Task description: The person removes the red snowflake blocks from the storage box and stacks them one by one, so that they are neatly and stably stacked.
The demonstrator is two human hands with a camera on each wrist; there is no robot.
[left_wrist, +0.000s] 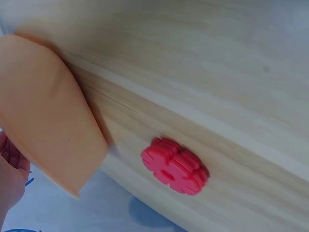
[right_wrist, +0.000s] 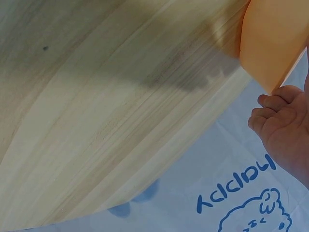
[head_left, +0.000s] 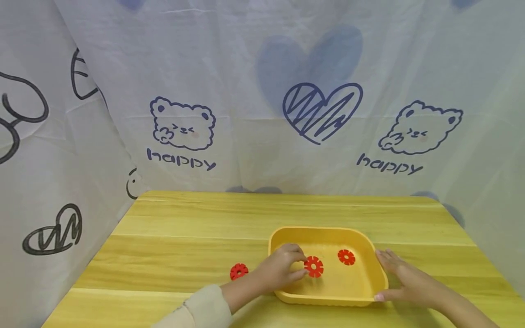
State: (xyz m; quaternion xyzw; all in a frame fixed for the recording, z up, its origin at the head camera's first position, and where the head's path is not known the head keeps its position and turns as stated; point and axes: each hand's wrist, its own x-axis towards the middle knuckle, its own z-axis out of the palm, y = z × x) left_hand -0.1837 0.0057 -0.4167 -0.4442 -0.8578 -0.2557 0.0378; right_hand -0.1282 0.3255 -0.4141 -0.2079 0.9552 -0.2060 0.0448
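A red notched plastic disc (head_left: 313, 267), like a snowflake-shaped building piece, is pinched between the thumb and fingers of my left hand (head_left: 283, 266) over the yellow tray (head_left: 324, 300). A shadow shows below it on the tray floor. Another red disc (head_left: 346, 257) lies farther right inside the tray. My right hand (head_left: 414, 280) rests against the tray's right end, thumb near the front corner and fingers spread along the side. The right wrist view shows fingers touching the tray's wall (right_wrist: 273, 48). Left of the tray sits a small stack of red discs (left_wrist: 174, 166).
The tray stands on a wood-grain table (head_left: 184, 255), toward its front right. A white cloth (head_left: 246, 136) with bear and heart drawings hangs behind the table and at its sides.
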